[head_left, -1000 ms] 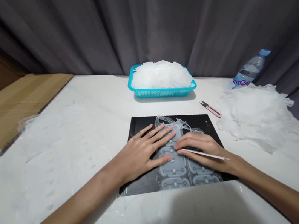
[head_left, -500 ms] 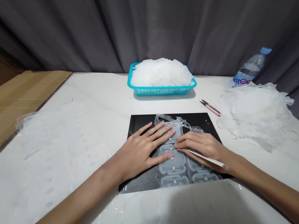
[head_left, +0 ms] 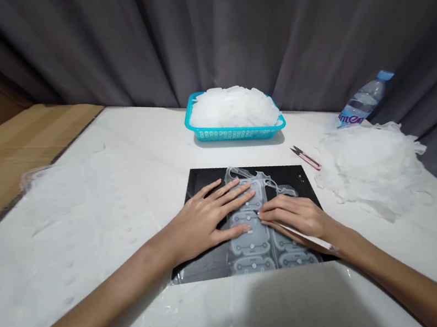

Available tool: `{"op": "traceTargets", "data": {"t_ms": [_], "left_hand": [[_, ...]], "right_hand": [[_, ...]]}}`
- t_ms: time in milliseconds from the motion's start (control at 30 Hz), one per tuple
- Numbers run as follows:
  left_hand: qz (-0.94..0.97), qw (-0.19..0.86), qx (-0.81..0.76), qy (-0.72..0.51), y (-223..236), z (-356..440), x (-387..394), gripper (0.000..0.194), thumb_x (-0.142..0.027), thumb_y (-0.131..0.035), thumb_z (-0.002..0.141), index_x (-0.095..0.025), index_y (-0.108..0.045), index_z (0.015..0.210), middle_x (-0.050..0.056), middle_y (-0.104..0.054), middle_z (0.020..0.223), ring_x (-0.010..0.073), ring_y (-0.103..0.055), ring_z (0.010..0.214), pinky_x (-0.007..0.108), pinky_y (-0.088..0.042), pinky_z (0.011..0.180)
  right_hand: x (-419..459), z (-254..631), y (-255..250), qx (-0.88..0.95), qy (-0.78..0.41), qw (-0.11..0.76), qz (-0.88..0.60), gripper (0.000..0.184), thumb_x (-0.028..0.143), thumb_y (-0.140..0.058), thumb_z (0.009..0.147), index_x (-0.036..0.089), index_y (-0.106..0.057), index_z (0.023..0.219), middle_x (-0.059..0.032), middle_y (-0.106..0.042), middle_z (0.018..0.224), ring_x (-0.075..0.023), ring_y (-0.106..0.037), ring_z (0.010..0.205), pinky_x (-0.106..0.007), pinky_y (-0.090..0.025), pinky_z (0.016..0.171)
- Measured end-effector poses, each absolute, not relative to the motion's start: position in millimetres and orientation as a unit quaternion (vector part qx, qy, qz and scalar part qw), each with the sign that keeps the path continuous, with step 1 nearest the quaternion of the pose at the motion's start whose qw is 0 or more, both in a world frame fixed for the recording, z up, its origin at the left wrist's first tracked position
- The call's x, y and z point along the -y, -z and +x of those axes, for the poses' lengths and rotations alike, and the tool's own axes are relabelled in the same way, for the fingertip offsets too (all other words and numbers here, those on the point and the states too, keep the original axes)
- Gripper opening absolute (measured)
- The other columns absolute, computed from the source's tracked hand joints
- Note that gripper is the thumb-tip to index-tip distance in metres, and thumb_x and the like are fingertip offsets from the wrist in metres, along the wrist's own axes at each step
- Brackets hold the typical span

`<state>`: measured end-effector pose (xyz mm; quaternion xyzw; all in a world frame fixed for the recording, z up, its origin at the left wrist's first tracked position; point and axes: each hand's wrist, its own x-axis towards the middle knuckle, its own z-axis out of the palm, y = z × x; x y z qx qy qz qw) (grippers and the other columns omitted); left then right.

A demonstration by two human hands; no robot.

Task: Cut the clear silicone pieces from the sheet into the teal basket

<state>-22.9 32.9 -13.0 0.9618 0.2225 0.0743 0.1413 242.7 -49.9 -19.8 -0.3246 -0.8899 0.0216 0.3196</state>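
A translucent moulded sheet [head_left: 259, 239] with rounded rectangular panels lies on a black mat [head_left: 202, 264]. Flat on its left column rests my left hand [head_left: 206, 217], fingers spread and stretched out. My right hand [head_left: 294, 215] is closed around a slim, pale-handled tool [head_left: 314, 245], whose back end points toward my wrist. Its tip is hidden under the fingertips, close to the sheet's panel edges near the middle. Loose curled trimmings [head_left: 274, 185] hang off the sheet's far end.
A turquoise basket [head_left: 238, 133] heaped with translucent pieces stands at the back. To the right are small thread snips [head_left: 306, 159], a pile of clear scraps [head_left: 373, 165] and a water bottle [head_left: 363, 100]. More clear sheets [head_left: 80, 214] lie left, beside cardboard [head_left: 24, 151].
My right hand has turned slightly and shifted a little, tilting the pale tool. My left hand stays pressed on the sheet. The whole view has shifted very slightly.
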Motion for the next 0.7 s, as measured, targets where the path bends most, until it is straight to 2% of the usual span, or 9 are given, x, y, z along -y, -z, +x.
{"op": "traceTargets", "data": {"t_ms": [300, 500, 700], "left_hand": [[0.959, 0.152, -0.221, -0.088, 13, -24, -32, 0.069, -0.068, -0.044, 0.106, -0.043, -0.025, 0.167, -0.007, -0.032, 0.172, 0.0233, -0.029, 0.161, 0.041, -0.014, 0.133], [0.960, 0.146, -0.230, -0.068, 12, -23, -32, 0.070, -0.069, -0.042, 0.106, -0.041, -0.025, 0.168, -0.007, -0.029, 0.173, 0.0223, -0.027, 0.162, 0.041, -0.012, 0.133], [0.960, 0.148, -0.224, -0.076, 11, -22, -32, 0.070, -0.068, -0.042, 0.106, -0.041, -0.024, 0.168, -0.007, -0.030, 0.173, 0.0227, -0.028, 0.161, 0.040, -0.013, 0.133]], "right_hand": [[55, 245, 5, 0.871, -0.151, 0.312, -0.350, 0.016, 0.019, -0.054, 0.108, 0.018, -0.067, 0.118, -0.0098, -0.076, 0.108, -0.0190, -0.074, 0.103, -0.031, -0.060, 0.090], [52, 244, 15, 0.865, -0.135, 0.328, -0.354, 0.015, 0.019, -0.057, 0.107, 0.019, -0.067, 0.119, -0.0092, -0.076, 0.109, -0.0190, -0.074, 0.103, -0.032, -0.060, 0.092], [50, 252, 16, 0.896, -0.079, 0.291, -0.327, 0.017, 0.015, -0.051, 0.108, 0.016, -0.066, 0.116, -0.0109, -0.077, 0.112, -0.0191, -0.074, 0.104, -0.030, -0.060, 0.088]]}}
